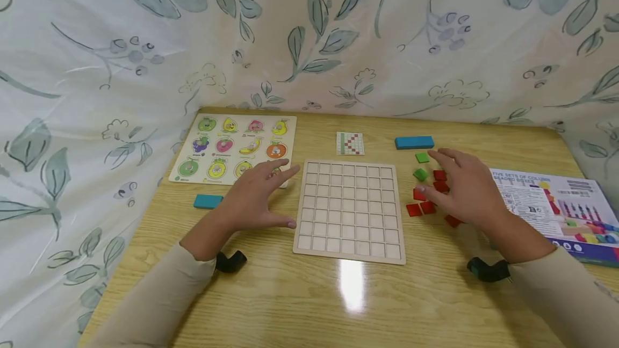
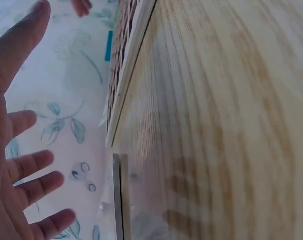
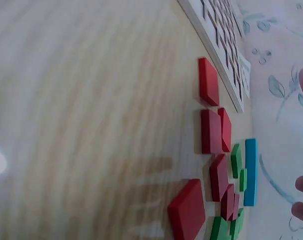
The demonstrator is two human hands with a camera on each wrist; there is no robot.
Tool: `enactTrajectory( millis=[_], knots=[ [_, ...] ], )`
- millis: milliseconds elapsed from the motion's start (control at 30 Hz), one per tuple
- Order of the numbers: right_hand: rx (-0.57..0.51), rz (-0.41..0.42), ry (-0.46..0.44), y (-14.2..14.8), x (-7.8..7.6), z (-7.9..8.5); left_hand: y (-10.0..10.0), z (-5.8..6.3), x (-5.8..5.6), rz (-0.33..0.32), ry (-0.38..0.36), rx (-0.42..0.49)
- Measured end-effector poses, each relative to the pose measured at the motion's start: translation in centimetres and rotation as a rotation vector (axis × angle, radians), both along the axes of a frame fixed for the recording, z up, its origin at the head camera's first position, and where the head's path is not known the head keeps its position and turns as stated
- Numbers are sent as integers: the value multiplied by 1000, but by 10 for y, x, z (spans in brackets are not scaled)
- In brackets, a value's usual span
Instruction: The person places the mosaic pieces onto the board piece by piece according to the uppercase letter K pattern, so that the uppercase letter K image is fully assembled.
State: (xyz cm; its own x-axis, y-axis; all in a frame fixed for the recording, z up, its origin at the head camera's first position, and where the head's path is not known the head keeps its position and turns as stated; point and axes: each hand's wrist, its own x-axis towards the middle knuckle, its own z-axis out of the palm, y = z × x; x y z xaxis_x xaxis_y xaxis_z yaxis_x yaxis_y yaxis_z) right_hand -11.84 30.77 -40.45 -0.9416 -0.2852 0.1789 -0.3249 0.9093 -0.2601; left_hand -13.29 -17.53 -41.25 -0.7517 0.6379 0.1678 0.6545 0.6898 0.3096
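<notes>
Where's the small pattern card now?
In the head view, the pattern card lies just beyond the far edge of the grid board, with the fruit puzzle to its left and a blue block to its right.

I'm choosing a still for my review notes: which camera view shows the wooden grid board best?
The head view, which shows the whole grid board from above, its cells uncovered. Both wrist views catch only part of it, running off the top of the picture and steeply foreshortened.
</notes>
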Motion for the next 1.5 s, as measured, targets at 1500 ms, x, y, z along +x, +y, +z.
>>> enactTrajectory(
  millis=[1500],
  knots=[
    [-211, -177, -438, -9, -71, -14, 2, -48, 11, -133, -331, 153]
  ],
)
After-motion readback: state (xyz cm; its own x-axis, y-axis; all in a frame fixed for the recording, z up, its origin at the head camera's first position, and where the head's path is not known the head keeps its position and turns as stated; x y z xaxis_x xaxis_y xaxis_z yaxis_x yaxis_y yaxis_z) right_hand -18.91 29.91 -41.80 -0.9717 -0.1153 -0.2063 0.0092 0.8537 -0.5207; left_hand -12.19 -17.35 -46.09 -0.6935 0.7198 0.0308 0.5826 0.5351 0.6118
